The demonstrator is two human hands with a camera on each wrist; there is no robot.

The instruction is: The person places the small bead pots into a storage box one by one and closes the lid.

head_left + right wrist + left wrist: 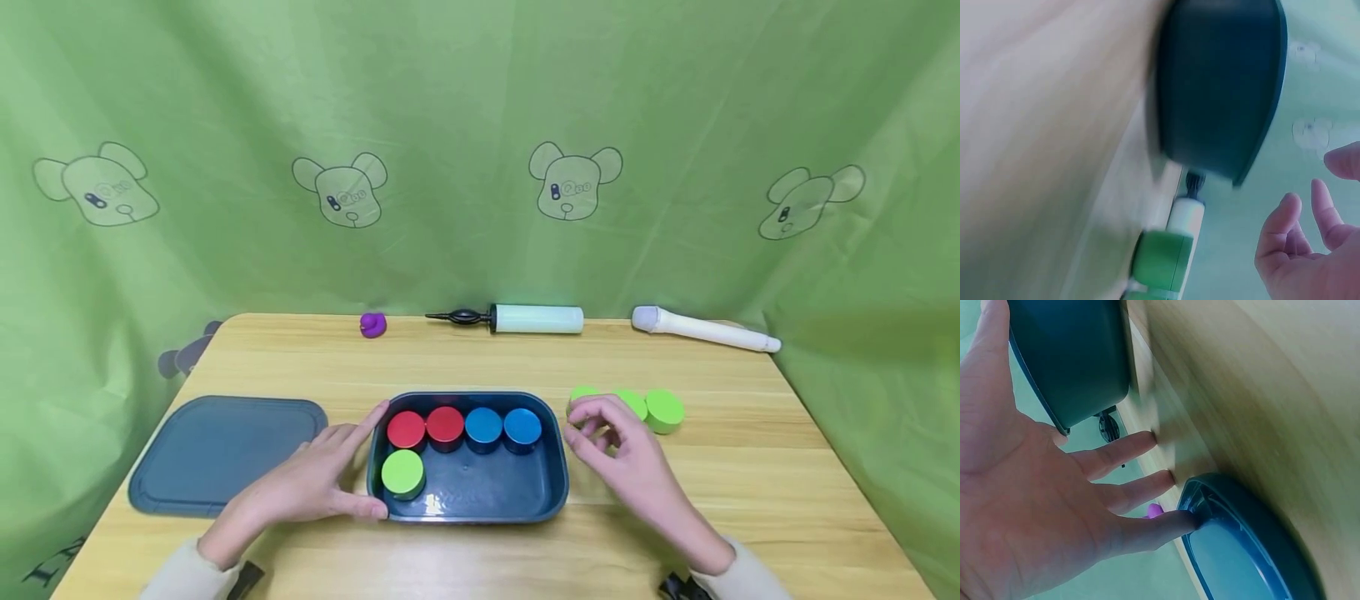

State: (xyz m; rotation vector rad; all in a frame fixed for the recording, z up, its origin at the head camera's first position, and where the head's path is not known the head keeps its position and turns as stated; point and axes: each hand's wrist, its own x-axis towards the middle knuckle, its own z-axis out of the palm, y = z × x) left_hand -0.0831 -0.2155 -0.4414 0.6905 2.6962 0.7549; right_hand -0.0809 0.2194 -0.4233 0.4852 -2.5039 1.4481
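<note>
Dark blue tray (495,487): left hand (318,479) bracing, right hand (618,442) holding nothing

Head view: tray sits mid-table (480,567). Left hand spans its left end, forefinger at far corner, thumb at near one, not wrapped round it; likely there to stop sliding. Two red cylinders (446,425) and two blue cylinders (483,426) line the far wall; one green cylinder (403,472) fronts the left red. Looks like grouping by colour. Lid (225,454) lies flat at left, presumably to leave the tray top accessible. Right hand, well apart from left, partly covers three loose green cylinders (665,411); thumb and forefinger gapped.

Left wrist: three fingers extend toward table and lid; contact unclear.

Right wrist: fingers loosely bent, thumb separate, nothing between, clear of tray wall.
</note>
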